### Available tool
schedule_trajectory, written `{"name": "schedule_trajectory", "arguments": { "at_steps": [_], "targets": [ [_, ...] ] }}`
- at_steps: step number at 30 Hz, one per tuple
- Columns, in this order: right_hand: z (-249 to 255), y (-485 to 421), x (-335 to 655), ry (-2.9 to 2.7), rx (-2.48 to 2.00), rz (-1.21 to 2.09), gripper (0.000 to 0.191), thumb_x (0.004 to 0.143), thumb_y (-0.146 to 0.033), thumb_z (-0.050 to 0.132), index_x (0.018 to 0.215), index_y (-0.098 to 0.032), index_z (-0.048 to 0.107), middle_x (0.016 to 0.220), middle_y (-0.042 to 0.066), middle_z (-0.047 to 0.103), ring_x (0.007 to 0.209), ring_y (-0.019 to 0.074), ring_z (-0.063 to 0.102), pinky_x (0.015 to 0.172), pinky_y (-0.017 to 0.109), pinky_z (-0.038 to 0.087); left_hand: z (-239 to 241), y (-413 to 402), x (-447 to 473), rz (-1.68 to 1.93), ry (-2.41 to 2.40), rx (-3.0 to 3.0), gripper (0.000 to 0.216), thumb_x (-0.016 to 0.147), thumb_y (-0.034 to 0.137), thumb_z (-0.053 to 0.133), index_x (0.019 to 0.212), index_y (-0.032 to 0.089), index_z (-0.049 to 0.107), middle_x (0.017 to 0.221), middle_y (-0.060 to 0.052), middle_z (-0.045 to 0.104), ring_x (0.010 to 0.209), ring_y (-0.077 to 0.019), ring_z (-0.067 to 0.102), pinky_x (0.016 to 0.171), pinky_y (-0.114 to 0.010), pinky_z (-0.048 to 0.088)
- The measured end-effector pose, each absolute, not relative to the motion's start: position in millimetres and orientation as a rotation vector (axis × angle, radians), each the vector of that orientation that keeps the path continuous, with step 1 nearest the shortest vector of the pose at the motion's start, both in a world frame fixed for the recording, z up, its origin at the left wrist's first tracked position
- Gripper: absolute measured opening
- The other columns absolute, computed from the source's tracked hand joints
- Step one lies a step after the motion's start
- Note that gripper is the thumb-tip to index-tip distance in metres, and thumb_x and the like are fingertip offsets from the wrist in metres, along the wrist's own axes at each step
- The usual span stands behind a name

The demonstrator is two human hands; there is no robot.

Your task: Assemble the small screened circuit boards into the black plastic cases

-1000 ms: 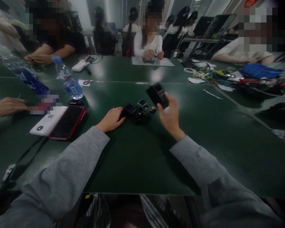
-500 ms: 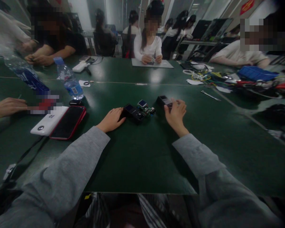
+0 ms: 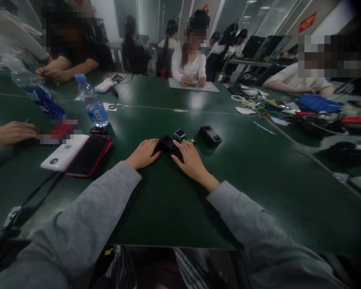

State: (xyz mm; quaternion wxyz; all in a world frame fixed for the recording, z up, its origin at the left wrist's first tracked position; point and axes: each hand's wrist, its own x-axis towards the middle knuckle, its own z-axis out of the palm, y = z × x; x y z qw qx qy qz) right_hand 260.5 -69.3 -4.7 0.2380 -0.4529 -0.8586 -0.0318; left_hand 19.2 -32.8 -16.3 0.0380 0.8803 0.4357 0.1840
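My left hand [image 3: 144, 153] grips the left end of a small black device [image 3: 167, 141] with a little screen, low over the green table. From the other side, my right hand [image 3: 191, 159] holds the same device's right end, and its fingers cover part of the top. Just behind it lies a small circuit board [image 3: 179, 133] with a screen of its own, partly hidden by the right hand. A second black box-shaped device [image 3: 210, 135], with a grey panel on top, stands untouched to the right of that hand.
At left lie a red-cased phone [image 3: 88, 155] and a white power bank [image 3: 64, 153], near two bottles, one clear [image 3: 93, 106]; another person's hand [image 3: 12, 135] is beside them. A wrench [image 3: 264, 128] and tangled cables [image 3: 255, 102] lie at right. Other people sit across the table.
My right hand has let go of the box-shaped device, leaving it on the table, and moved left onto the black device. My left hand has stayed on that device.
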Motion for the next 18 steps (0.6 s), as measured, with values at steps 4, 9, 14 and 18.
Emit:
{"name": "schedule_trajectory", "arguments": {
  "at_steps": [4,9,14,18],
  "targets": [
    [-3,-61,269,-2.306,-1.398,-0.181,0.056,0.100,-0.041,0.041,0.150,-0.015,0.040,0.122,0.016,0.058,0.119,0.0322,0.047,0.101,0.050,0.045,-15,-35,19,0.516,1.343,2.688,0.051,0.100,0.043,0.040,0.141,0.012,0.047,0.149,-0.016,0.048,0.139,-0.0277,0.043,0.117,-0.049,0.033],
    [-13,-42,294,-2.046,-1.635,-0.316,0.056,0.099,-0.042,0.039,0.144,-0.010,0.048,0.113,0.020,0.060,0.113,0.0350,0.049,0.093,0.051,0.045,-14,-35,17,0.467,1.346,2.674,0.054,0.101,0.045,0.037,0.143,0.012,0.047,0.152,-0.015,0.044,0.142,-0.0268,0.040,0.118,-0.048,0.031],
    [-2,-44,307,-1.662,-1.529,-0.443,0.057,0.100,-0.047,0.035,0.145,-0.014,0.045,0.115,0.017,0.058,0.113,0.0317,0.047,0.099,0.054,0.040,-12,-37,16,0.464,1.344,2.689,0.051,0.101,0.044,0.038,0.142,0.014,0.048,0.151,-0.013,0.046,0.140,-0.0258,0.042,0.117,-0.046,0.033],
    [9,-60,286,-1.614,-1.435,-0.506,0.060,0.101,-0.047,0.031,0.152,-0.016,0.033,0.125,0.017,0.052,0.119,0.0312,0.043,0.102,0.055,0.036,-9,-38,16,0.649,1.476,2.637,0.043,0.103,0.036,0.034,0.136,0.016,0.052,0.140,-0.012,0.057,0.130,-0.0245,0.052,0.110,-0.044,0.041]
  ]
}}
